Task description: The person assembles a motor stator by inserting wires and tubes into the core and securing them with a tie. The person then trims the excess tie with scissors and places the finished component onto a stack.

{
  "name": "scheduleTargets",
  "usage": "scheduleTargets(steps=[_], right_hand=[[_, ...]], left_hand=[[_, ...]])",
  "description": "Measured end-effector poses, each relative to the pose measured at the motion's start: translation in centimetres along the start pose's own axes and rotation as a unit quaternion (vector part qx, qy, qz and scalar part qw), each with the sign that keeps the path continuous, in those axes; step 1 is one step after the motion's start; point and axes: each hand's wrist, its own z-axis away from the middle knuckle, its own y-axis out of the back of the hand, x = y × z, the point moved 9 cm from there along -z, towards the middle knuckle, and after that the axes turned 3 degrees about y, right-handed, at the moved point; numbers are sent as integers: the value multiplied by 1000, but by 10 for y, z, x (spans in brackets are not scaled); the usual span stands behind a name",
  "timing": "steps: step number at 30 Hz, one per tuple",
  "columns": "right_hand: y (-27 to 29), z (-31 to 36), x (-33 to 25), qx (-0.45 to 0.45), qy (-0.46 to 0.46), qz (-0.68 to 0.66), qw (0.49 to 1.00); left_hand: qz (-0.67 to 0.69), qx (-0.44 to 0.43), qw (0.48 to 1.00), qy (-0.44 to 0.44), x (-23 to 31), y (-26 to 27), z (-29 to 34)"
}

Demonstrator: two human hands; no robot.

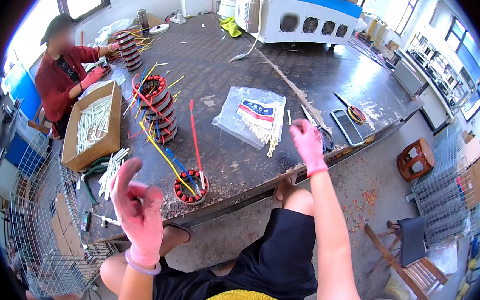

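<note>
My left hand [138,215], in a pink glove, is raised at the table's near edge. Its index finger and thumb stand apart with nothing visible between them. Just right of it sits a small motor stator [178,193] with red insulation; yellow, blue and red sleeved wires rise from it. My right hand [309,147], also gloved, hovers over the near edge with its fingertips drawn together. A short white stick [289,117] shows just beyond those fingertips; whether they touch it, I cannot tell. Left of this hand lies a clear plastic bag [234,116] with white cable ties [267,134] spilling out.
A stack of stators [162,112] stands behind the single one. White sticks fill a cardboard box [116,112] on the left; more lie loose [112,169]. Beside my right hand are a phone [347,127] and scissors [355,114]. A co-worker [63,78] handles another stator stack [129,51].
</note>
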Motion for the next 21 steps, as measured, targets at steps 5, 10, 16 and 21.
scheduleTargets(steps=[5,10,16,21], right_hand=[[-26,-99,68,33,-20,342,939],[-42,-121,94,24,0,380,925],[-16,-50,5,-7,26,-213,977],[-19,81,-160,-242,41,-413,877]], left_hand=[[36,-33,985,163,-57,-27,21],[65,-120,947,292,-67,-64,19],[97,-57,957,269,-72,-43,28],[111,-43,967,225,-49,-34,32]])
